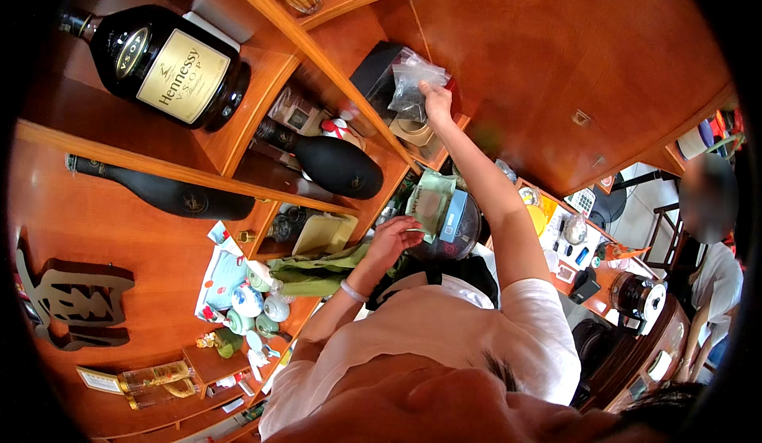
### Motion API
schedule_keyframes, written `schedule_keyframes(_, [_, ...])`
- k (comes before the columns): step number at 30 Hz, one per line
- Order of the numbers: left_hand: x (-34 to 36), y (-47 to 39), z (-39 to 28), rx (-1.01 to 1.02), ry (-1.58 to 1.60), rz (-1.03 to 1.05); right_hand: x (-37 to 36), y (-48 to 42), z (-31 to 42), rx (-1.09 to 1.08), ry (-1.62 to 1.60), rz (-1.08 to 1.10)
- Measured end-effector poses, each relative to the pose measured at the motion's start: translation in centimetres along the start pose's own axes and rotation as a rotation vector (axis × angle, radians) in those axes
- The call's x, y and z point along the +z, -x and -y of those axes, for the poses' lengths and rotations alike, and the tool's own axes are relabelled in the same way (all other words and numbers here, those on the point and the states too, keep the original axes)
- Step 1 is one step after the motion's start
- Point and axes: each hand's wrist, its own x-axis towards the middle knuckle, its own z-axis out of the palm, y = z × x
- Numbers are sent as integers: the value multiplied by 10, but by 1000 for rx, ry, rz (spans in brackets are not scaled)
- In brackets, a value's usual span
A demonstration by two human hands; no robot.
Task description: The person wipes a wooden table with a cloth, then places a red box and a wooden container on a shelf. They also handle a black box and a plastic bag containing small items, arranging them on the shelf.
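My right hand [436, 102] reaches up into a wooden shelf compartment and pinches a clear plastic zip bag [409, 89] with dark contents I cannot make out. Behind the bag stands a black box [372, 75], and below it lies a roll of tape [415, 126]. My left hand [393, 242], a pale bangle on its wrist, is held lower with loosely bent fingers and nothing visible in them. Its fingertips are close to a green pack of wipes [433, 196]; whether they touch is unclear. A light-blue box [455, 215] lies beside the pack, over a dark round container [470, 237].
A large Hennessy bottle [184, 77] and black bottles [339, 166] stand on the wooden shelves [262, 103] at left. Small ceramic jars [247, 300] crowd a lower ledge. Right are a cluttered desk [586, 294], a glass pot [634, 294] and another person [711, 279].
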Motion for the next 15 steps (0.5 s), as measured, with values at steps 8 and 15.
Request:
schedule_keyframes(8, [-5,0,7,-33,2,-64,-42,14,57,133,-211,234])
schedule_keyframes(15, [15,-14,-9,11,-59,-39,-64,7,52,254,-478,126])
